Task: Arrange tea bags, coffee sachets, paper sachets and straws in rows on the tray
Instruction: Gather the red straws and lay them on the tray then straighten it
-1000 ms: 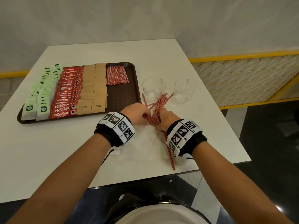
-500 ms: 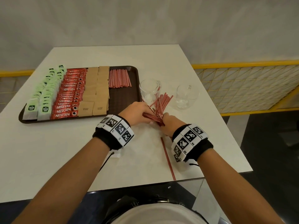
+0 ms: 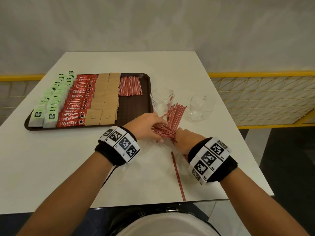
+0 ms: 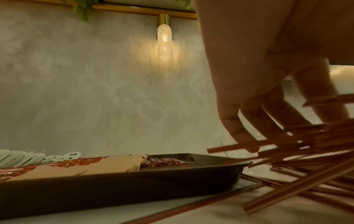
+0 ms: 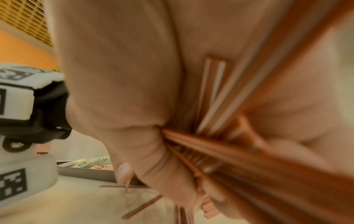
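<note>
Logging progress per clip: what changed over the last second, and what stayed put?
Little moved. Both hands, left hand and right hand, keep gathering the loose straws beside the tray. One stray straw now lies clear of the right wrist. The rows on the tray and the glasses stayed.

Left hand [image 3: 146,124] and right hand [image 3: 186,138] gripping loose straws [image 3: 172,119] right of tray [image 3: 136,108]; two glass mugs [image 3: 162,99] standing just beyond; one stray straw [image 3: 178,176] lying nearer.
</note>
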Tool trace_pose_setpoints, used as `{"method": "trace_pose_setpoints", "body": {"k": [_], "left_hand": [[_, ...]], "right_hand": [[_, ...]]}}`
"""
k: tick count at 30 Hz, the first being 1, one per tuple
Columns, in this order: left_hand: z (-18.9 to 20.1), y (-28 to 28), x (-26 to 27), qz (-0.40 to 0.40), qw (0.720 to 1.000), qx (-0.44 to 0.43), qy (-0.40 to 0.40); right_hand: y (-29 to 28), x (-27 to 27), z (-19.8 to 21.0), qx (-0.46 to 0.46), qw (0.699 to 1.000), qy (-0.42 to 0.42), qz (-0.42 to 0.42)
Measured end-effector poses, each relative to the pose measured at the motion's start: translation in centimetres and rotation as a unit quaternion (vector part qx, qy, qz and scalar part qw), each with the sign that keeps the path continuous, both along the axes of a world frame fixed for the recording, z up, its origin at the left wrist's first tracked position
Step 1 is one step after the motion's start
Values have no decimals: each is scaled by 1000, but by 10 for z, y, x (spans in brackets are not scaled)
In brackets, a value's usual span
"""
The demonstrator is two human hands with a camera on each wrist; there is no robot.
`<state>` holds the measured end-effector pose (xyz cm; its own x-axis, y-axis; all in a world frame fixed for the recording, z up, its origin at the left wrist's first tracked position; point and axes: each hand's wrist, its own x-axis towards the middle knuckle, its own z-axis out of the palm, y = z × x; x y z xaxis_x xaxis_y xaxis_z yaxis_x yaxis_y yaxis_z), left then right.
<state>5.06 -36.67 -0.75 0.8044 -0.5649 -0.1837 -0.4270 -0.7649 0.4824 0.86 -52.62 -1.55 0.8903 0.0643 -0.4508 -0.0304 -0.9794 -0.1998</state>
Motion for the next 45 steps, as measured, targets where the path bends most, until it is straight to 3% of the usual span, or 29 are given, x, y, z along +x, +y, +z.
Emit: {"method": "trace_pose_setpoints", "body": {"k": [4, 10, 15, 19, 28, 31, 34, 35, 37, 39, 40, 42, 45], "left_hand": [[2, -1, -4, -32, 998, 16, -51], [18, -10, -6, -48, 990, 51, -121], [25, -13, -2, -53, 967, 206, -139], [29, -14, 1, -54, 949, 282, -131], [46, -26, 10, -42, 933, 325, -150], [64, -26, 7, -38, 924, 325, -199], [87, -10, 4, 1, 932, 265, -247], [96, -2, 1, 20, 945, 215, -245], [112, 13, -4, 72, 971, 29, -225], [116, 20, -7, 149, 953, -180, -194], [114, 19, -6, 186, 936, -240, -178], [107, 11, -3, 224, 922, -292, -120], [97, -4, -3, 213, 908, -354, -67]], "right_hand": [[-8, -5, 20, -22, 997, 26, 67], [-16, 0, 36, 38, 990, 30, 132], [-10, 13, 27, 111, 983, 11, 143], [-4, 25, 13, 152, 976, -7, 157], [4, 44, 11, 205, 962, -69, 168], [4, 47, 14, 233, 954, -87, 170], [0, 49, 17, 283, 941, -99, 155], [-1, 49, 17, 302, 937, -99, 143], [-4, 48, 18, 342, 927, -91, 124], [-4, 48, 19, 369, 918, -80, 119], [-3, 48, 20, 379, 914, -75, 121], [5, 45, 24, 410, 901, -70, 128], [17, 45, 24, 496, 860, -51, 106]]}}
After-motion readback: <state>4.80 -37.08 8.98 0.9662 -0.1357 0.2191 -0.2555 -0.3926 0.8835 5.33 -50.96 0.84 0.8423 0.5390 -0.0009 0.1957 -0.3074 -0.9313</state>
